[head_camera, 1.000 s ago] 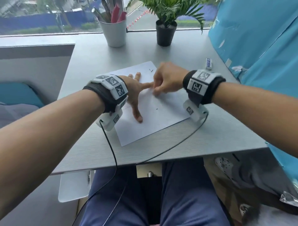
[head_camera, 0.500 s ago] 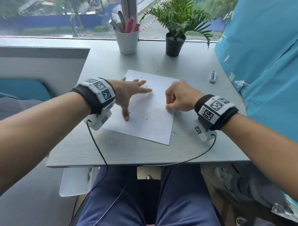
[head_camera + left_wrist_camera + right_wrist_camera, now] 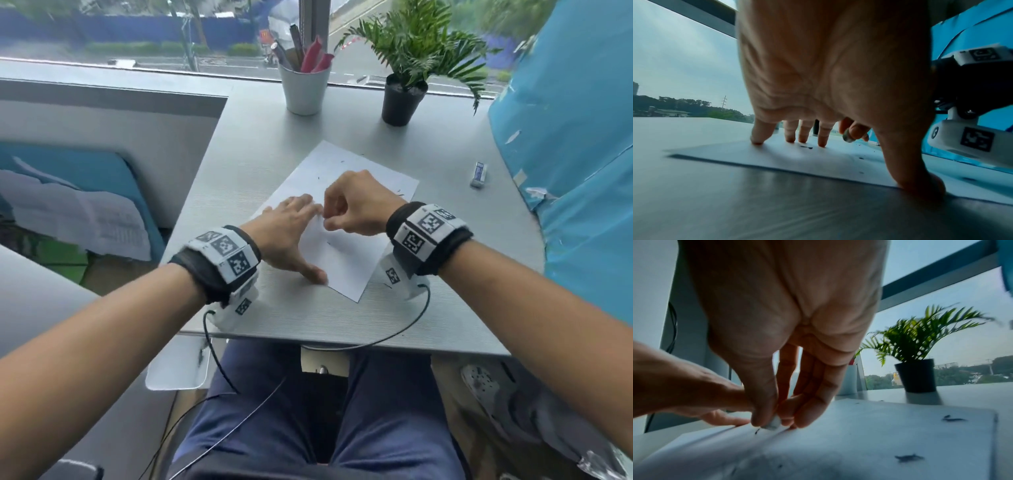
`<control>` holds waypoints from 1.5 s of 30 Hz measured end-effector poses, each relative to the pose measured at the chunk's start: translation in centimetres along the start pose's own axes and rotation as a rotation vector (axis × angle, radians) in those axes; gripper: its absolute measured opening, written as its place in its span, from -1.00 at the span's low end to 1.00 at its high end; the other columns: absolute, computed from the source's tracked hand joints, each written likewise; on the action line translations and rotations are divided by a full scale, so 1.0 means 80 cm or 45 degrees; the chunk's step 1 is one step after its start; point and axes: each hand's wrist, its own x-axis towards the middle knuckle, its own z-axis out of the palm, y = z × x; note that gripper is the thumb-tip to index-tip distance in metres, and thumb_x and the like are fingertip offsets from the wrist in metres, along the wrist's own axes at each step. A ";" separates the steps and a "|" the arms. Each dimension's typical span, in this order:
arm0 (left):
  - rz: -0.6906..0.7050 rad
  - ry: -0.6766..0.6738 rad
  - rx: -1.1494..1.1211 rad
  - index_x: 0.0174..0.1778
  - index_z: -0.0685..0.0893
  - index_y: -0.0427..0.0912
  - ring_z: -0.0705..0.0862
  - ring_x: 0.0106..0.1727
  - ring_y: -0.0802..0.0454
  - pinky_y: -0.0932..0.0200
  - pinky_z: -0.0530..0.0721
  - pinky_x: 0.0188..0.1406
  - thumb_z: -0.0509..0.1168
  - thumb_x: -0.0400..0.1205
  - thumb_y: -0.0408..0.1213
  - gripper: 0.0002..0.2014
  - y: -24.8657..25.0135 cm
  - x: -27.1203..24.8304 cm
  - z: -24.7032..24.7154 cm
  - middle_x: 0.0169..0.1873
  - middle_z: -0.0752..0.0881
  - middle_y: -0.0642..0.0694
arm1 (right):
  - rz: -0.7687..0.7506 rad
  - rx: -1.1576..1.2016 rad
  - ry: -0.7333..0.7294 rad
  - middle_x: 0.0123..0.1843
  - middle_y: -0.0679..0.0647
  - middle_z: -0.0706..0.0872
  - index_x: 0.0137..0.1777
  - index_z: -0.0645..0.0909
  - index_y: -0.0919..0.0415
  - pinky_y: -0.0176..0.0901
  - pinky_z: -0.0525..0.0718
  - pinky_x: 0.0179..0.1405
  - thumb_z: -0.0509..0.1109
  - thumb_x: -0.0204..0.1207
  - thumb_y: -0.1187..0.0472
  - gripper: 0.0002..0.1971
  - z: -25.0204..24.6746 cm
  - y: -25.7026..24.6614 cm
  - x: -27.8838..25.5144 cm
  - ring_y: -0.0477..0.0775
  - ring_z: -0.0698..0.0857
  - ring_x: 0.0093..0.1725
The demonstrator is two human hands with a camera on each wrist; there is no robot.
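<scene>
A white sheet of paper (image 3: 346,263) lies skewed on the grey table (image 3: 445,308), with small dark marks and crumbs on it. My left hand (image 3: 291,233) presses it flat, fingers and thumb spread, the fingertips (image 3: 822,143) on the sheet. My right hand (image 3: 330,219) is just beyond the left index finger. It pinches a small white eraser (image 3: 773,424) between thumb and fingers, the tip down on the paper beside a dark mark. The left wrist view shows the eraser (image 3: 846,137) as well.
A white cup of pens (image 3: 305,89) and a potted plant (image 3: 404,99) stand at the back by the window. A second eraser in a sleeve (image 3: 478,174) lies at the right, near a blue-covered bulk (image 3: 565,171). Wrist cables hang over the table's front edge.
Half a second ago my right hand was at the paper's right edge; it has come back to beside the left index finger. The left hand still presses the sheet.
</scene>
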 end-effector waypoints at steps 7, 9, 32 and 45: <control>-0.099 -0.220 0.001 0.71 -0.41 0.10 -0.46 0.70 -0.05 -0.50 -0.27 0.62 0.46 0.13 0.56 0.49 -0.001 0.011 -0.007 0.69 -0.46 0.07 | 0.049 0.026 0.051 -0.37 -0.05 0.74 -0.29 0.81 0.16 -0.19 0.72 -0.28 0.59 0.28 0.27 -0.98 0.014 0.001 0.011 -0.04 0.74 -0.30; -0.105 -0.269 -0.012 0.69 -0.45 0.16 -0.51 0.67 -0.05 -0.51 -0.32 0.60 0.47 0.14 0.55 0.48 0.002 0.011 -0.010 0.66 -0.52 0.08 | -0.036 0.070 -0.119 -0.37 -0.06 0.78 -0.31 0.81 0.16 -0.26 0.71 -0.31 0.63 0.27 0.27 -0.95 0.026 -0.014 -0.005 -0.10 0.76 -0.32; -0.129 -0.368 0.039 0.68 -0.48 0.12 -0.54 0.66 -0.09 -0.49 -0.32 0.61 0.42 0.17 0.59 0.47 0.009 0.010 -0.015 0.63 -0.58 0.05 | -0.031 0.046 -0.164 -0.35 -0.02 0.79 -0.27 0.82 0.16 -0.16 0.77 -0.26 0.61 0.29 0.21 -0.95 0.013 -0.009 0.003 -0.05 0.78 -0.28; -0.165 -0.371 0.097 0.64 -0.50 0.26 -0.51 0.68 -0.14 -0.50 -0.27 0.59 0.42 0.09 0.62 0.48 0.009 0.016 -0.019 0.63 -0.58 0.02 | 0.059 -0.017 0.014 -0.38 -0.05 0.73 -0.30 0.79 0.14 -0.11 0.75 -0.27 0.58 0.32 0.22 -0.97 -0.010 0.018 0.023 -0.04 0.71 -0.33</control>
